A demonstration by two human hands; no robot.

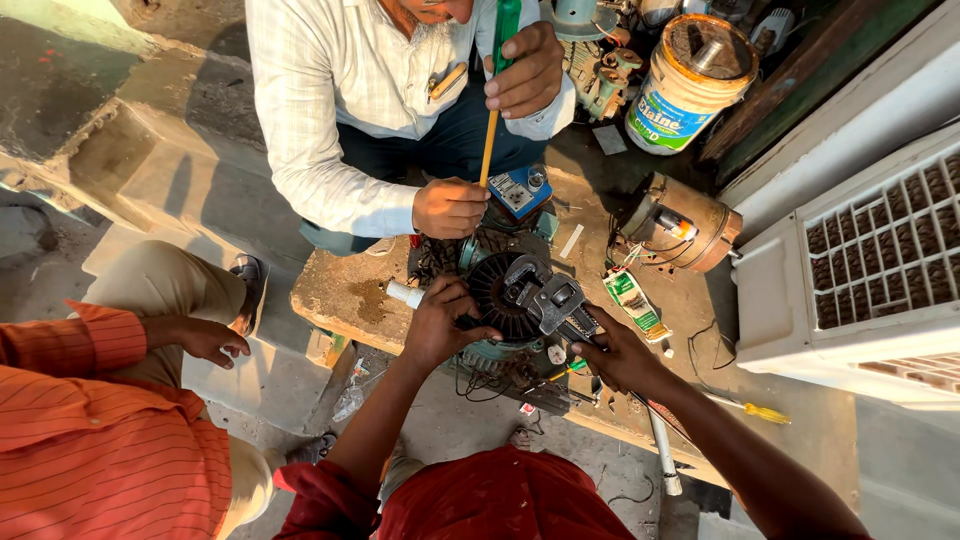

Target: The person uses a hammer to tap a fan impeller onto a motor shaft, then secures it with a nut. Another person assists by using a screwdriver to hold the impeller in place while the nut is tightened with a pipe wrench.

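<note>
Both bare forearms reach forward; left hand (pixel 437 325) curled and gripping, right hand (pixel 615 355) closed just beside it.

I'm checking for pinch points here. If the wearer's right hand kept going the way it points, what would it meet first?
The right hand points up-left along the pipe wrench, so it would likely meet the wrench's head, then the black finned motor part; depth is unclear.

Matt dark metal pipe wrench (pixel 553 300), ribbed black rotor (pixel 497 296), rough stained concrete slab (pixel 345 290), glossy plastic bucket (pixel 688 85), yellow plastic-handled screwdriver (pixel 762 411).
</note>
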